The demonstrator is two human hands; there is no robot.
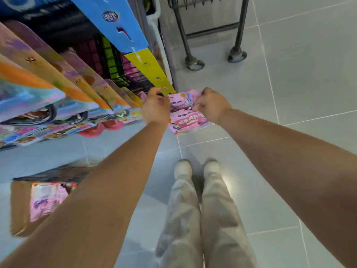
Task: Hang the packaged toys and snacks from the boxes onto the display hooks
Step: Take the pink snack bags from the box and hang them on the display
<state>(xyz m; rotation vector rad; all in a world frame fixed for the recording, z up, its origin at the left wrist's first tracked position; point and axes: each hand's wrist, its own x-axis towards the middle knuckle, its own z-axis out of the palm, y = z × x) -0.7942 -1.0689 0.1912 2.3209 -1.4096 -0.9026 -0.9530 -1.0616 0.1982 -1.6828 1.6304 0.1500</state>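
Now the pink packet (pixel 185 116) is pinched at its top edge by the left hand (pixel 155 107), nearer the display rack (pixel 114 70), and the right hand (pixel 211 105).

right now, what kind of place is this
Probably a shop aisle being stocked: carded toys hang in rows, a cardboard box of pink packets sits on the tiled floor, and a wheeled wire cart stands beyond.

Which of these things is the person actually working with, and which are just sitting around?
In the job:
- pink packets, held by the left hand and right hand
- box on the floor with more packets
- toy cards already hanging on the display

Lying about:
- metal trolley on the tiled floor
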